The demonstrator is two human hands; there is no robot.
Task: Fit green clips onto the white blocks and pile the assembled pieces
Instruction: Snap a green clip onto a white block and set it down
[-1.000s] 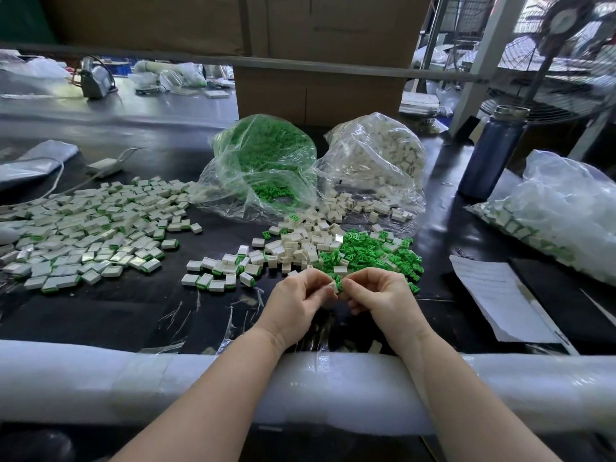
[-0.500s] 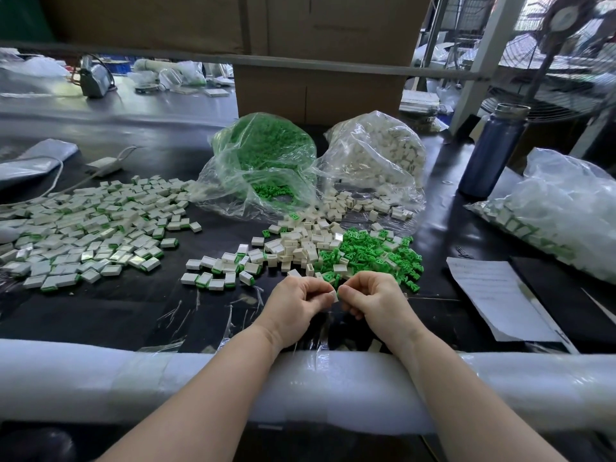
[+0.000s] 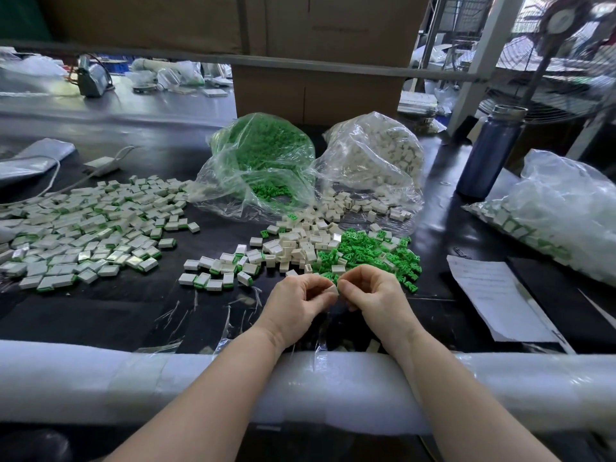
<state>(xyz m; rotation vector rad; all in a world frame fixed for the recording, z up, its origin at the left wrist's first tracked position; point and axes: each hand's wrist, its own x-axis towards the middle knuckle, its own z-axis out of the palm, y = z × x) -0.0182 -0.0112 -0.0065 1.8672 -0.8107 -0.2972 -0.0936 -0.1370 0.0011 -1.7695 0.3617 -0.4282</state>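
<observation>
Since a second ago your hands have drawn slightly nearer to you, off the edge of the green clips (image 3: 368,253) heap, and stay fingertip to fingertip. Your left hand (image 3: 300,300) and right hand (image 3: 373,295) are both curled, thumbs meeting forefingers at the same point; something small is pinched there, but it is hidden, so whether block, clip or both cannot be told. Judged step: pressing a clip onto a block, with forearms braced on the foam-padded edge (image 3: 100,381) for steadiness.

Loose white blocks (image 3: 296,241) lie just far of your hands, touching the clips on their left, so both feeds are in short reach. A small row of assembled pieces (image 3: 216,271) lies near-left, and the main pile (image 3: 86,228) further left. Far of these, the bag of clips (image 3: 266,161) and bag of blocks (image 3: 373,161) spill toward you. A paper sheet (image 3: 493,295) lies on the right, with a blue bottle (image 3: 490,151) beyond it.
</observation>
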